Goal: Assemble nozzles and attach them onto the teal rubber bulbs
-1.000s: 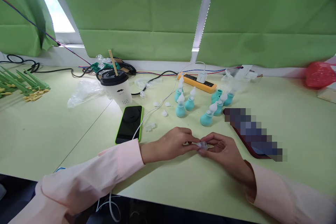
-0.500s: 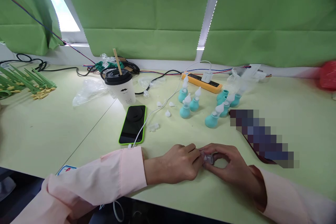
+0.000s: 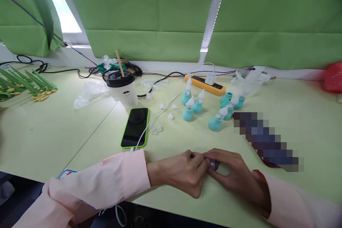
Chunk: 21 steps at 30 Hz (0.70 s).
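Observation:
Between the thumb and fingers of my right hand (image 3: 233, 171) is a small clear plastic piece (image 3: 213, 164), short and tube-like. My left hand (image 3: 184, 172) is closed, its knuckles up and its fingertips pressed against the left end of that piece. What the left fingers pinch is hidden. Beyond my hands stand several teal squeeze bulbs (image 3: 215, 124), most topped with white pointed tips (image 3: 223, 112). Loose white tips (image 3: 171, 116) lie on the table left of the bulbs. Closer to the phone lie more clear plastic pieces (image 3: 156, 130).
A green-edged phone (image 3: 135, 128) on a white cable (image 3: 153, 114) lies left of centre. Behind it stands a lidded paper cup (image 3: 127, 94) with a straw. An orange power strip (image 3: 205, 84) sits at the back. A blurred-out dark object (image 3: 267, 140) lies right; green plastic parts (image 3: 32, 80) lie far left.
My left hand has rolled over, its fist tilting lower toward the table edge while it stays against the clear piece. My right hand has shifted slightly and keeps its hold.

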Each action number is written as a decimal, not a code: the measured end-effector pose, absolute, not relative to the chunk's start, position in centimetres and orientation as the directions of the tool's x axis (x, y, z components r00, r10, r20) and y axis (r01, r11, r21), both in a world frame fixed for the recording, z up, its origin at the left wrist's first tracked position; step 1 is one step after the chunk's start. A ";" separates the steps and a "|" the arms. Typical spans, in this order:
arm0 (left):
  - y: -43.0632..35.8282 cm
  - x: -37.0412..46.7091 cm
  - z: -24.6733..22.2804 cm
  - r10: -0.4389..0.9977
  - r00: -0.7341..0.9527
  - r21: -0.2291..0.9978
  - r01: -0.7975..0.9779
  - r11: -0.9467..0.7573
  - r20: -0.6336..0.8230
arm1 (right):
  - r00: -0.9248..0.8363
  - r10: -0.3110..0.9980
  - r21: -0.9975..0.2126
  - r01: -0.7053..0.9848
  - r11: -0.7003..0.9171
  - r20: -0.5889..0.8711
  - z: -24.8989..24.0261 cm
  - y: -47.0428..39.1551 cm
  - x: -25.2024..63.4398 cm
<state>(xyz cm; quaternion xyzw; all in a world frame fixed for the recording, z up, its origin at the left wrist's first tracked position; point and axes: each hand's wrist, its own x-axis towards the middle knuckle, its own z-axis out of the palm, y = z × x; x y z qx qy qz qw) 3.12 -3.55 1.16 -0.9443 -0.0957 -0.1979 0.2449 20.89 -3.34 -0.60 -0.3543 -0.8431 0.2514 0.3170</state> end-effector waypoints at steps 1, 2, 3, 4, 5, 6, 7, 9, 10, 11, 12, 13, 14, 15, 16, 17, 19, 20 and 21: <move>-3.6 3.1 1.2 0.055 0.915 -0.460 0.252 -0.851 0.400 | -0.545 0.753 -0.645 0.434 0.629 0.368 -0.6 -3.3 20.9; -3.7 3.2 1.2 0.036 0.924 -0.484 0.232 -0.844 0.380 | -0.539 0.752 -0.642 0.431 0.634 0.380 -0.7 -3.4 20.9; -3.7 3.2 1.2 0.036 0.931 -0.488 0.223 -0.844 0.364 | -0.527 0.754 -0.640 0.432 0.635 0.392 -0.7 -3.4 21.0; -3.7 3.3 1.1 0.059 0.933 -0.468 0.231 -0.853 0.354 | -0.513 0.760 -0.639 0.437 0.632 0.400 -0.7 -3.4 21.0; -3.7 3.3 1.0 0.104 0.929 -0.425 0.259 -0.868 0.354 | -0.498 0.768 -0.641 0.446 0.625 0.403 -0.8 -3.4 21.0; -3.6 3.4 0.9 0.164 0.920 -0.368 0.299 -0.880 0.356 | -0.486 0.777 -0.643 0.455 0.616 0.401 -0.8 -3.3 21.1; -3.6 3.4 0.7 0.226 0.907 -0.311 0.343 -0.886 0.356 | -0.476 0.786 -0.647 0.464 0.606 0.394 -0.8 -3.3 21.1; -3.5 3.5 0.5 0.310 0.885 -0.254 0.408 -0.877 0.349 | -0.474 0.792 -0.650 0.471 0.597 0.384 -0.8 -3.1 21.1; -3.5 3.5 0.5 0.324 0.880 -0.259 0.422 -0.869 0.348 | -0.483 0.790 -0.649 0.469 0.598 0.378 -0.8 -3.0 21.1; -3.4 3.5 0.6 0.323 0.877 -0.279 0.429 -0.859 0.354 | -0.495 0.784 -0.646 0.466 0.604 0.375 -0.7 -3.0 21.0; -3.3 3.5 1.0 0.308 0.875 -0.309 0.430 -0.849 0.373 | -0.509 0.776 -0.640 0.465 0.612 0.372 -0.7 -2.9 21.0; -3.1 3.5 1.6 0.285 0.869 -0.338 0.432 -0.836 0.406 | -0.519 0.770 -0.631 0.467 0.619 0.372 -0.7 -2.9 20.9; -2.8 3.6 2.5 0.270 0.850 -0.352 0.448 -0.822 0.452 | -0.522 0.766 -0.621 0.471 0.626 0.376 -0.6 -2.9 20.9; -2.3 3.8 3.7 0.253 0.830 -0.361 0.464 -0.809 0.498 | -0.521 0.765 -0.610 0.480 0.630 0.380 -0.6 -3.0 20.8; -1.7 4.1 5.1 0.276 0.798 -0.355 0.509 -0.784 0.536 | -0.519 0.765 -0.601 0.489 0.632 0.383 -0.5 -3.0 20.8; -0.8 4.5 6.6 0.337 0.760 -0.317 0.569 -0.759 0.556 | -0.520 0.765 -0.596 0.495 0.632 0.380 -0.5 -3.1 20.8; 1.7 5.9 9.6 0.526 0.667 -0.207 0.702 -0.682 0.528 | -0.534 0.763 -0.600 0.492 0.630 0.364 -0.5 -3.2 20.8; 3.2 6.7 10.8 0.574 0.656 -0.177 0.719 -0.672 0.490 | -0.543 0.761 -0.604 0.487 0.631 0.356 -0.4 -3.3 20.8; 4.9 7.7 11.7 0.609 0.659 -0.150 0.723 -0.674 0.442 | -0.551 0.757 -0.608 0.481 0.632 0.351 -0.4 -3.3 20.8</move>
